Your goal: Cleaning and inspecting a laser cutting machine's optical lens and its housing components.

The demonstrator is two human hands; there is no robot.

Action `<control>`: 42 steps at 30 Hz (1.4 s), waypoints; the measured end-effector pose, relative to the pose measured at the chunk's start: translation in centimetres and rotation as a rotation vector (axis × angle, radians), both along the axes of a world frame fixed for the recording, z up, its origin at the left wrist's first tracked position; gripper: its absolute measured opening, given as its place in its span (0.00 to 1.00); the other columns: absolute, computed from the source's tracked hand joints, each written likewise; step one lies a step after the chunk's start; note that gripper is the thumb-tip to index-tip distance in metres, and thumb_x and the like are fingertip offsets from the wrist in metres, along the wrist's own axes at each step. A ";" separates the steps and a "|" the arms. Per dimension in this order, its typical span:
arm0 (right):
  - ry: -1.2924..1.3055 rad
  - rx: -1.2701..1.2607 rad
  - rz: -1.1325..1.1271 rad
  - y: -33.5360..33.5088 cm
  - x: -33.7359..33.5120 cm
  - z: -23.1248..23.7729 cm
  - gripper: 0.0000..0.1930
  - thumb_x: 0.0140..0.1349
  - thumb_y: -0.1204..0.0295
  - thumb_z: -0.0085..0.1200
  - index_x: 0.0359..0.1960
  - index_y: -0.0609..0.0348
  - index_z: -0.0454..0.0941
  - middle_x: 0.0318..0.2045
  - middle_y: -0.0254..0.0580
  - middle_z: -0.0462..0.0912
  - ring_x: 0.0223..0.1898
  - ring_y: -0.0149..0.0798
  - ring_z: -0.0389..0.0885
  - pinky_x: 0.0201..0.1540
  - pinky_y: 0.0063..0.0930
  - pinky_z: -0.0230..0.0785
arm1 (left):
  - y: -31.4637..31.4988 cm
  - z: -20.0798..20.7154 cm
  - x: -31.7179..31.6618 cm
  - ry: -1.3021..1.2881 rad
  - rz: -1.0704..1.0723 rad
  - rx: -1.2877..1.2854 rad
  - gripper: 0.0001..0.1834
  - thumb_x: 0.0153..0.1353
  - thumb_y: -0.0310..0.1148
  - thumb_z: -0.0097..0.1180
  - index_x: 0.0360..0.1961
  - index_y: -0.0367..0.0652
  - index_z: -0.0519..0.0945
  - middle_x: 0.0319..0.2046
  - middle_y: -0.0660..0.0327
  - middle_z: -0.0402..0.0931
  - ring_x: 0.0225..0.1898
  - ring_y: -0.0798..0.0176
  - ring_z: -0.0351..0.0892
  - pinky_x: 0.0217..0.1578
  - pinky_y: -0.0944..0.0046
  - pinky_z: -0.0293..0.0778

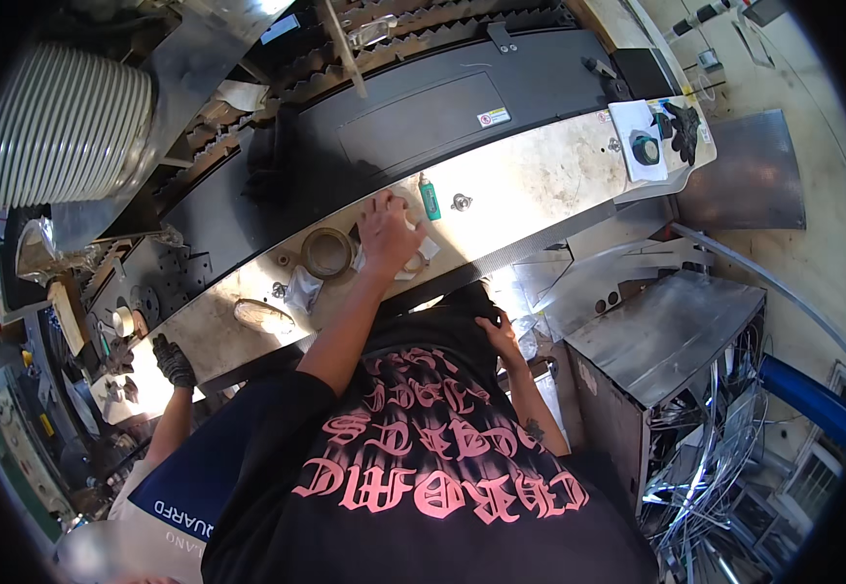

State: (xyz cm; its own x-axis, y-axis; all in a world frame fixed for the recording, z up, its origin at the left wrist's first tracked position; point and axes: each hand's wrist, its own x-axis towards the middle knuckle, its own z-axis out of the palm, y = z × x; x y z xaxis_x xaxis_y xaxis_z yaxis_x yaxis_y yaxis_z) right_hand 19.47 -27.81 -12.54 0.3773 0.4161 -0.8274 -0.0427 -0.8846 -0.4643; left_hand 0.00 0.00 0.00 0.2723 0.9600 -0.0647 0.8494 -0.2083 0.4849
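Your left hand (pixel 391 234) sits left of the slim green container (pixel 430 200), right hand (pixel 502 339) nearer you; can't tell whether fingers grip.

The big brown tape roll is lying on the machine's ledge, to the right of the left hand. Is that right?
Not quite: the big brown tape roll is lying on the machine's ledge, but to the left of the left hand. The head view shows it.

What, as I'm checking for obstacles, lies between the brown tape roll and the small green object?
The person's left hand, seen in the head view.
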 end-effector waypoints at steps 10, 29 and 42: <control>0.068 0.088 -0.057 -0.2 2.2 -0.3 0.34 0.56 0.61 0.64 0.66 0.52 0.70 0.52 0.47 0.82 0.50 0.39 0.80 0.53 0.30 0.73 | 0.3 0.1 -5.3 0.156 0.112 0.033 0.20 0.46 0.40 0.68 0.41 0.45 0.83 0.50 0.61 0.71 0.55 0.53 0.69 0.55 0.49 0.67; 0.106 0.061 -0.096 0.7 2.1 0.9 0.31 0.57 0.65 0.65 0.64 0.51 0.72 0.46 0.45 0.83 0.44 0.36 0.82 0.47 0.29 0.75 | -0.3 -1.0 -5.9 0.226 0.276 -0.022 0.21 0.49 0.45 0.68 0.42 0.44 0.84 0.56 0.59 0.67 0.60 0.50 0.62 0.58 0.47 0.61; 0.099 0.030 -0.066 1.0 2.0 0.6 0.31 0.57 0.64 0.64 0.64 0.53 0.72 0.50 0.45 0.83 0.46 0.37 0.82 0.50 0.28 0.75 | -0.6 -1.5 -5.9 0.230 0.304 0.017 0.22 0.49 0.46 0.68 0.41 0.44 0.84 0.56 0.59 0.68 0.61 0.50 0.63 0.59 0.46 0.61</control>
State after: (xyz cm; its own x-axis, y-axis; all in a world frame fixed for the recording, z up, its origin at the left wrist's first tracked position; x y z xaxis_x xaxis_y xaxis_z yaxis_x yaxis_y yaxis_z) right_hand 21.49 -26.86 -11.92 0.3221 0.4183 -0.8493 -0.1476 -0.8639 -0.4815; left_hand -5.89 -0.60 -1.54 -0.0446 0.9962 -0.0743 0.9599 0.0633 0.2730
